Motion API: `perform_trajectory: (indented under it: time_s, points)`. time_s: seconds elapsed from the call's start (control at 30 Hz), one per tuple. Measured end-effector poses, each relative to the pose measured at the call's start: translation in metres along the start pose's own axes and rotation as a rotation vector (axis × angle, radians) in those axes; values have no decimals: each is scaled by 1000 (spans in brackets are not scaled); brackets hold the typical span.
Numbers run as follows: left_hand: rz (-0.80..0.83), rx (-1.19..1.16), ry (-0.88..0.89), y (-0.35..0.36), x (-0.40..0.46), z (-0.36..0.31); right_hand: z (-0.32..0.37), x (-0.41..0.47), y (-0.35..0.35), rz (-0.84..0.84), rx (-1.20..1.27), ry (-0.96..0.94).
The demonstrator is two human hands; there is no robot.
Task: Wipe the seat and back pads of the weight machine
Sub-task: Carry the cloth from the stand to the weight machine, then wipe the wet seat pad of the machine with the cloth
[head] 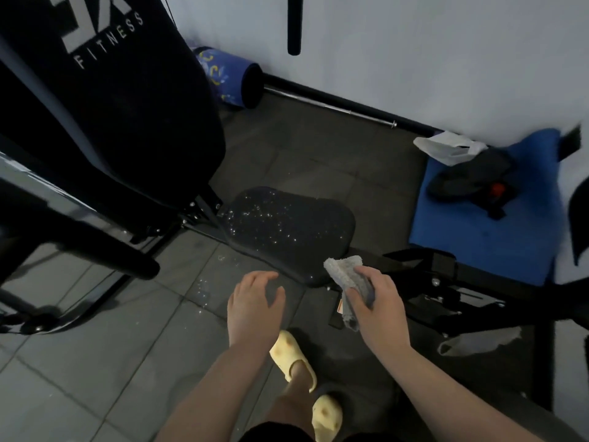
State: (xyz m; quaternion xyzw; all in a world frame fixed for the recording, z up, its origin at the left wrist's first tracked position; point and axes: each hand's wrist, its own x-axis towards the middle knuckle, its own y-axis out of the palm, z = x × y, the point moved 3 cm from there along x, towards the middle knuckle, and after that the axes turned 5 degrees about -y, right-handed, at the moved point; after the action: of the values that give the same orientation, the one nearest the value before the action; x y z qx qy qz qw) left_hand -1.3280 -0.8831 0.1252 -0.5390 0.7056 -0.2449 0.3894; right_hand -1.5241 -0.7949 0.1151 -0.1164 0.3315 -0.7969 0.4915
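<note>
On the far left, the big back pad point(105, 100) is standing up. Right of it, the wet seat pad point(288, 232) is waiting. Nearer, the right hand point(379, 303) is squeezing a gray cloth point(349, 282); the left hand point(253, 306) is hanging open. Drops may run off onto the floor point(95, 362), making it slippery.

Dim gym corner, seen from above.
Grey tiled floor point(95, 362) fills the lower left; a white wall point(414, 43) spans the top, with a blue mat point(497, 244) at right.
</note>
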Motion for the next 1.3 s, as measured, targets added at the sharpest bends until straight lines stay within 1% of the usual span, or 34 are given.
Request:
perform_trajectory:
  time_s: [0.13, 0.27, 0.4, 0.53, 0.6, 0.63, 0.7, 0.77, 0.83, 0.9, 0.93, 1.0, 1.07, 1.13, 1.23, 1.27, 1.3]
  points:
    - [23, 20, -50, 14, 45, 1, -8, 46, 22, 80, -84, 17]
    - [84, 33, -114, 42, 77, 6, -22, 79, 41, 149, -129, 41]
    - [96, 6, -189, 77, 102, 15, -44, 108, 59, 223, -164, -3]
    - [74, -34, -253, 119, 123, 34, -77, 143, 93, 304, -237, -30]
    - [57, -63, -272, 138, 128, 43, -90, 158, 113, 365, -340, -120]
    - [51, -80, -288, 151, 132, 48, -98, 165, 124, 386, -431, -208]
    - [37, -111, -326, 172, 137, 56, -111, 177, 137, 360, -609, -415]
    - [14, -139, -335, 188, 141, 61, -119, 184, 142, 316, -657, -571]
    - [-9, -167, -346, 201, 143, 67, -127, 184, 148, 346, -621, -703]
    - [-30, -182, -354, 209, 144, 75, -133, 180, 163, 418, -573, -749]
    - [-42, -187, -352, 212, 143, 78, -135, 175, 170, 441, -559, -722]
    - [-65, -198, -337, 214, 143, 82, -133, 164, 181, 439, -549, -652]
    - [-85, -213, -319, 216, 143, 83, -132, 153, 184, 447, -553, -673]
    - [-96, -229, -309, 219, 145, 81, -141, 148, 179, 502, -549, -781]
    - [-107, -246, -289, 228, 147, 72, -159, 160, 158, 675, -526, -982]
    - [-111, -255, -296, 232, 148, 69, -162, 170, 151, 698, -530, -1042]
    - [-112, -259, -308, 237, 148, 65, -163, 184, 144, 679, -537, -1073]
